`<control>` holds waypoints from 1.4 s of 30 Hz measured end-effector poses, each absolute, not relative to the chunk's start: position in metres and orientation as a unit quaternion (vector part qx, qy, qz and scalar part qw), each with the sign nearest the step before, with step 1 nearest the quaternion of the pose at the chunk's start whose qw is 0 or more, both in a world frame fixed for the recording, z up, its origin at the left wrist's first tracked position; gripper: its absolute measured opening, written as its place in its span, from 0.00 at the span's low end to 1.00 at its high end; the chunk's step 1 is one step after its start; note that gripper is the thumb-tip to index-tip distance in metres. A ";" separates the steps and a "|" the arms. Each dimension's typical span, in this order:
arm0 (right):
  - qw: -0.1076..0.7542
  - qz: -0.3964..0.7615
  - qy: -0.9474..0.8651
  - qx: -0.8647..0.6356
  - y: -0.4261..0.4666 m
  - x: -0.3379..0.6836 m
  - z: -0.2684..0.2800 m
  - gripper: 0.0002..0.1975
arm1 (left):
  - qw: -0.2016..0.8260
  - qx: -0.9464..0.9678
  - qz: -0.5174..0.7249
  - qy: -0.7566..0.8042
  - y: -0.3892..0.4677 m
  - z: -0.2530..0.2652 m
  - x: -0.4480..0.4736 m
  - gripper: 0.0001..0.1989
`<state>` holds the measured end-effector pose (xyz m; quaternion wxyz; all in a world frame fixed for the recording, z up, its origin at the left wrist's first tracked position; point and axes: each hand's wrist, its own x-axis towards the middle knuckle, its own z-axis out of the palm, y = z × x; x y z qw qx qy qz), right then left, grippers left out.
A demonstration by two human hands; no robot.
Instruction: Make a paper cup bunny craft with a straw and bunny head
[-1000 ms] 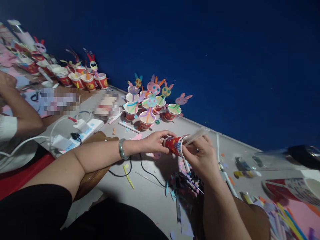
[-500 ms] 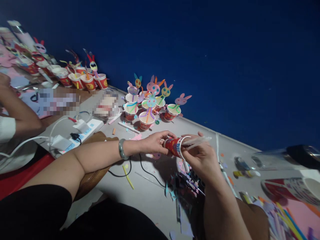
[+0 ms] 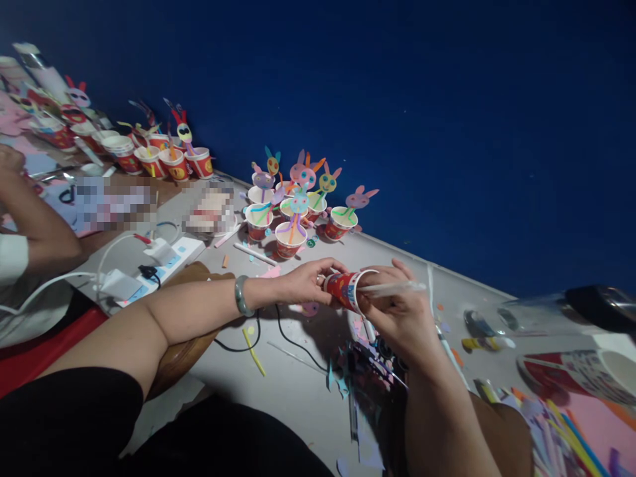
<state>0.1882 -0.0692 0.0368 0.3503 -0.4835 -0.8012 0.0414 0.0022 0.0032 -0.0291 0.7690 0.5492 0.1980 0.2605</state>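
My left hand [image 3: 318, 281] is closed around the lower end of a red printed paper cup [image 3: 342, 290], which lies tilted on its side in the air, mouth to the right. My right hand [image 3: 400, 308] is at the cup's white rim, thumb and fingers curled. A thin translucent stick [image 3: 397, 287] runs from the cup's mouth across the right hand, between thumb and index finger. Its inner end is hidden in the cup. Beyond the hands stand several paper cups [image 3: 291, 238] carrying paper rabbit heads [image 3: 299, 199] on coloured stems.
A power strip [image 3: 163, 271] with plugs and cables lies at left, near another person's arm [image 3: 40, 218]. Paper scraps [image 3: 338, 381] and a yellow straw [image 3: 254, 351] litter the table. At right are a clear bottle [image 3: 541, 311], stacked cups [image 3: 576, 371] and coloured straws [image 3: 571, 430].
The translucent stick has swung slightly lower and now lies nearly level. My right hand has shifted a little at the cup's rim. My left hand still holds the cup.
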 end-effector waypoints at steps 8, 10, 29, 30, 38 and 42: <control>0.373 0.097 -0.784 -0.487 -0.069 0.186 0.037 0.03 | 0.769 0.542 0.271 0.204 0.005 -0.025 0.002 0.32; 0.378 0.113 -0.779 -0.488 -0.069 0.185 0.037 0.03 | 0.762 0.545 0.278 0.210 0.006 -0.023 0.002 0.31; 0.400 0.146 -0.739 -0.522 -0.067 0.184 0.031 0.03 | 0.758 0.554 0.276 0.207 0.009 -0.026 0.001 0.30; 0.395 0.137 -0.745 -0.520 -0.066 0.185 0.031 0.03 | 0.758 0.553 0.277 0.205 0.009 -0.027 0.001 0.30; 0.351 0.120 -0.789 -0.489 -0.065 0.182 0.030 0.01 | 0.760 0.567 0.244 0.202 0.005 -0.026 0.000 0.34; 0.341 0.065 -0.812 -0.469 -0.064 0.176 0.023 0.02 | 0.696 0.636 0.265 0.201 0.001 -0.022 -0.003 0.37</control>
